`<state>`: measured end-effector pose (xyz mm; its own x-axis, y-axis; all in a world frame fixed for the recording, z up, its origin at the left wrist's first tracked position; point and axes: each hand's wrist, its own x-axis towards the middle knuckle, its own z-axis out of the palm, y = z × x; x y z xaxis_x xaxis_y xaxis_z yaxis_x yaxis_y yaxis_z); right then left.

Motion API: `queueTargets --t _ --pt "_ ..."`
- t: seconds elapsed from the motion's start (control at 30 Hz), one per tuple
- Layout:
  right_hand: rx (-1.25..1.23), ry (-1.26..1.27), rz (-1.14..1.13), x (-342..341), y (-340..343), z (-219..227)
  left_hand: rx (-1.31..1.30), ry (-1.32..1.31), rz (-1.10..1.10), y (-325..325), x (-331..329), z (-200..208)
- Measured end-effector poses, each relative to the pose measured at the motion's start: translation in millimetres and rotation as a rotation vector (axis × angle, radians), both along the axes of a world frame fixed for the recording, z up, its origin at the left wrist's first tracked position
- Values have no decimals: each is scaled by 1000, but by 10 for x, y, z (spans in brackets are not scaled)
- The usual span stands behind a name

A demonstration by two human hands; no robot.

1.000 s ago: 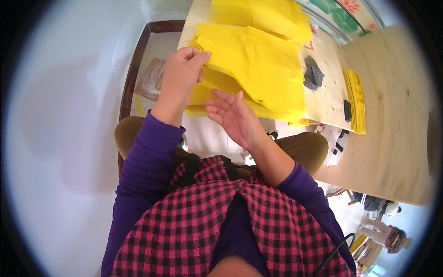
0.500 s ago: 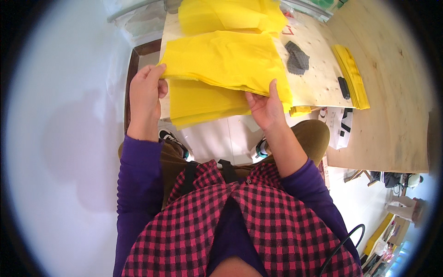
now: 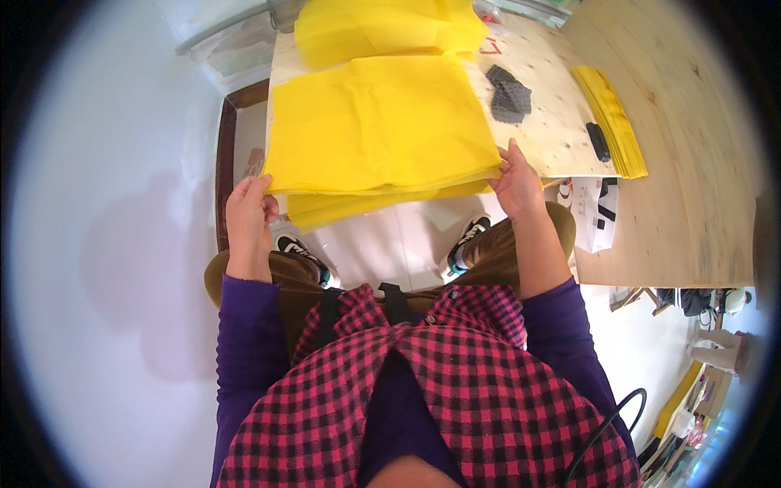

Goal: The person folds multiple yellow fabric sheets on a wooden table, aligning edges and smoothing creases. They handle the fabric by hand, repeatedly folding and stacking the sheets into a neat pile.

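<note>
A large yellow cloth sheet (image 3: 378,122) lies spread over the near part of a pale wooden table (image 3: 691,163), on top of more yellow layers that hang over the table's edge. My left hand (image 3: 248,215) pinches the sheet's near left corner. My right hand (image 3: 514,180) grips its near right corner. Both hands hold the sheet taut at the table's front edge, above my knees and shoes.
Another heap of yellow cloth (image 3: 382,28) lies at the far end of the table. A dark grey mesh piece (image 3: 509,93), a small black object (image 3: 598,141) and a stack of folded yellow strips (image 3: 614,122) lie to the right. A dark wooden frame (image 3: 224,154) stands at left.
The yellow sheet has been drawn out flat and wide. My left hand moved down and left to its corner, my right hand moved out to the right corner.
</note>
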<state>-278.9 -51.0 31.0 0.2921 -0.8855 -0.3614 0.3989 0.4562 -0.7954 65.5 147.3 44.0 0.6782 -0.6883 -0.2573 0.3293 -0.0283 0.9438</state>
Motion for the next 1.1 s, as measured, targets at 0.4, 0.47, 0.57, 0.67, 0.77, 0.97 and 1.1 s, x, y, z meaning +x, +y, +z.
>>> queueTargets --t 0.4,0.47,0.57,0.67,0.77,0.97,1.1 --pt "-183 281 140 -231 79 63 38 23 -4 41 -59 -192" --pt "-180 287 145 -227 88 81 35 23 3 43 -60 -199" --pt "-186 368 142 -174 61 112 30 13 1 49 -56 -206" --pt "-294 519 148 -64 -15 161 11 20 -8 53 -49 -223" --pt "-519 637 178 28 -160 256 11 12 -2 51 -45 -257" --pt "-717 752 36 -21 -334 245 52 6 2 22 -127 -394" --pt "-483 800 121 -117 -238 8 106 -47 -14 14 -157 -416"
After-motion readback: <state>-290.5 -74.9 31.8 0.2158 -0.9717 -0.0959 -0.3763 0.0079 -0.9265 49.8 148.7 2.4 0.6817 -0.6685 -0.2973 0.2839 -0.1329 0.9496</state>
